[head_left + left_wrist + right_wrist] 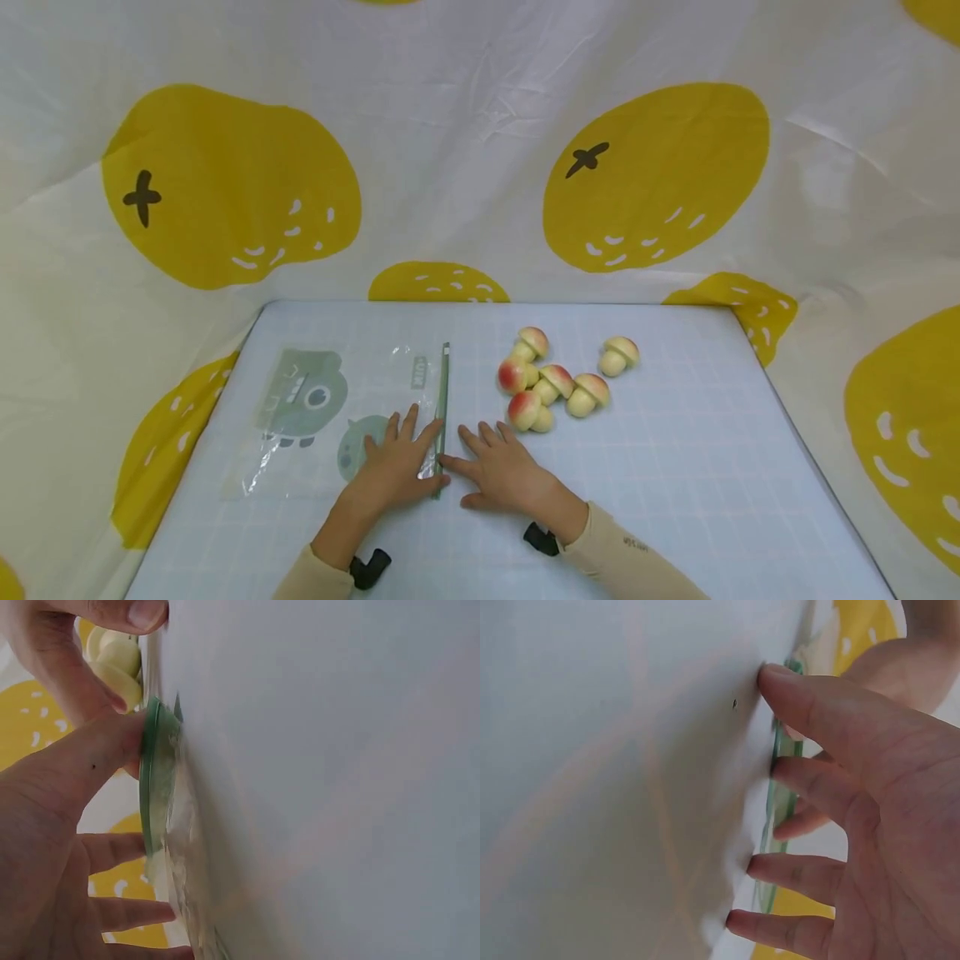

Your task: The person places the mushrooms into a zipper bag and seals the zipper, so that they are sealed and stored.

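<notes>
A clear plastic zip bag (300,467) with green monster prints lies flat on the left half of the table. Its green zip edge (446,375) runs front to back near the middle. My left hand (397,467) rests on the bag beside that edge with spread fingers; in the left wrist view its thumb touches the green zip strip (154,780). My right hand (510,477) lies spread on the table just right of the edge. Its index fingertip reaches the green strip (784,795) in the right wrist view. Neither hand holds anything.
Several toy mushrooms (555,383) with red and yellow caps lie clustered beyond my right hand. A single mushroom (618,357) sits apart to their right. The pale checked tabletop (712,467) meets a lemon-printed curtain (450,167) behind.
</notes>
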The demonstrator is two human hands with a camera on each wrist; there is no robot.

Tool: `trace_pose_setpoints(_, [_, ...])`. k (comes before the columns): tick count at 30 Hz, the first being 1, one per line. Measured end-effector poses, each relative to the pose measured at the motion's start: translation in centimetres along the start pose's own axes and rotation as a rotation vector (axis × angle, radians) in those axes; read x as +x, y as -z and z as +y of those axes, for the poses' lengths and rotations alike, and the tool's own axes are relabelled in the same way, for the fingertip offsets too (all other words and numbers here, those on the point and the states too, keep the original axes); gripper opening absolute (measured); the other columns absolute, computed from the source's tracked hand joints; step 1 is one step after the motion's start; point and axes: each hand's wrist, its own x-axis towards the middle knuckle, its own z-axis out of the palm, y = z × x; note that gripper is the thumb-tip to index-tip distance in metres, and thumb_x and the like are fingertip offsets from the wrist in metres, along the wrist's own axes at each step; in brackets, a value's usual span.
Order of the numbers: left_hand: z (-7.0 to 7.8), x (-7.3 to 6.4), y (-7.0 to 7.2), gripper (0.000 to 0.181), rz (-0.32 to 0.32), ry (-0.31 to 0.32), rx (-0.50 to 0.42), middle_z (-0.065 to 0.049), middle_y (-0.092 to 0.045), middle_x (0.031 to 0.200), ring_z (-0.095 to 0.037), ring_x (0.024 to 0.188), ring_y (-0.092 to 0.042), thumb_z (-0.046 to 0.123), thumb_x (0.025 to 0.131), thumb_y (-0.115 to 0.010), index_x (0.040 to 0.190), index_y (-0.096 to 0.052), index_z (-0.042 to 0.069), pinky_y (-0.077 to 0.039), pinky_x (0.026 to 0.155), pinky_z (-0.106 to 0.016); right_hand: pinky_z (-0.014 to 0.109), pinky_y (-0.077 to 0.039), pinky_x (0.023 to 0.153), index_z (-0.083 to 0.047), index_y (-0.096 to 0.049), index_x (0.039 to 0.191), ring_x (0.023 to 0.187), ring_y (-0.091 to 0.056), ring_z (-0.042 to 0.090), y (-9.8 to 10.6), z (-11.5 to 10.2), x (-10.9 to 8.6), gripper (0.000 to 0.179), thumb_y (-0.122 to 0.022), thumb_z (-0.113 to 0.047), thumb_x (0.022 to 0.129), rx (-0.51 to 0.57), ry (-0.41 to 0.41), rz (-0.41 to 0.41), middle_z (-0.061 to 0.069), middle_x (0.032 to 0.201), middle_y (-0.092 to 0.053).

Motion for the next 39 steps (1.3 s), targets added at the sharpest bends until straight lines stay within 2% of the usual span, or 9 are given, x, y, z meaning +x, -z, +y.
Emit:
trace_pose_setpoints(4, [-0.2, 0.2, -0.1, 0.075, 0.021, 0.011, -0.004, -0.028, -0.03, 0.155, -0.056, 0.138, -0.028, 0.046, 0.089, -0.072, 0.15, -0.043, 0.014, -0.029, 0.089, -0.084, 0.054, -0.034, 0.109, -0.044, -0.039, 0.153, 0.137, -0.042, 0.034, 0.0, 0.0, 0.0, 0.069, -0.057, -0.068, 0.09, -0.006, -0.003, 0.005, 0.007, 0.156, -0.04])
trace_pose_setpoints(7, [-0.1, 0.2, -0.2, 0.066, 0.023, 0.026, -0.005, -0.029, -0.031, 0.154, -0.056, 0.138, -0.028, 0.036, 0.092, -0.069, 0.149, -0.045, 0.014, -0.028, 0.088, -0.084, 0.054, -0.035, 0.109, -0.044, -0.039, 0.153, 0.137, -0.043, 0.035, 0.0, -0.1, 0.0, 0.07, -0.058, -0.068, 0.09, -0.002, -0.001, 0.008, 0.007, 0.156, -0.04])
trace_pose_setpoints(11, [0.2, 0.1, -0.2, 0.062, 0.014, 0.061, -0.011, -0.031, -0.031, 0.153, -0.057, 0.138, -0.027, 0.031, 0.093, -0.068, 0.149, -0.047, 0.015, -0.027, 0.087, -0.085, 0.054, -0.036, 0.108, -0.044, -0.039, 0.153, 0.137, -0.043, 0.035, 0.1, -0.1, 0.0, 0.07, -0.058, -0.067, 0.09, 0.007, -0.001, 0.009, 0.007, 0.155, -0.041])
trace_pose_setpoints(15, [0.6, -0.2, -0.1, 0.065, 0.006, 0.099, -0.006, -0.035, -0.03, 0.152, -0.061, 0.136, -0.026, 0.033, 0.094, -0.069, 0.15, -0.046, 0.011, -0.028, 0.086, -0.085, 0.054, -0.037, 0.107, -0.043, -0.039, 0.153, 0.137, -0.043, 0.035, 0.2, -0.1, -0.1, 0.068, -0.06, -0.064, 0.091, 0.025, -0.001, 0.012, 0.008, 0.155, -0.041])
trace_pose_setpoints(20, [0.7, -0.6, 0.1, 0.072, 0.004, 0.117, 0.004, -0.038, -0.028, 0.151, -0.063, 0.135, -0.025, 0.039, 0.093, -0.07, 0.151, -0.042, 0.006, -0.03, 0.085, -0.084, 0.054, -0.036, 0.107, -0.044, -0.038, 0.153, 0.137, -0.042, 0.035, 0.2, -0.1, -0.1, 0.067, -0.059, -0.062, 0.092, 0.027, -0.012, -0.004, 0.008, 0.156, -0.04])
trace_pose_setpoints(32, [-1.0, -1.4, 0.3, 0.09, -0.011, 0.234, -0.058, -0.042, -0.016, 0.154, -0.063, 0.139, -0.014, 0.049, 0.091, -0.07, 0.153, -0.032, -0.004, -0.025, 0.084, -0.087, 0.053, -0.036, 0.108, -0.044, -0.034, 0.155, 0.139, -0.04, 0.035, 0.4, -0.1, -0.1, 0.067, -0.057, -0.061, 0.094, 0.026, -0.016, -0.03, 0.008, 0.157, -0.037])
trace_pose_setpoints(39, [-1.6, -1.9, 0.4, 0.097, 0.001, 0.232, -0.069, -0.043, -0.016, 0.152, -0.064, 0.138, -0.014, 0.051, 0.09, -0.069, 0.151, -0.027, -0.011, -0.025, 0.081, -0.088, 0.052, -0.036, 0.108, -0.044, -0.034, 0.155, 0.139, -0.04, 0.034, 0.4, -0.1, -0.2, 0.067, -0.056, -0.061, 0.095, 0.018, -0.013, -0.03, 0.007, 0.157, -0.038])
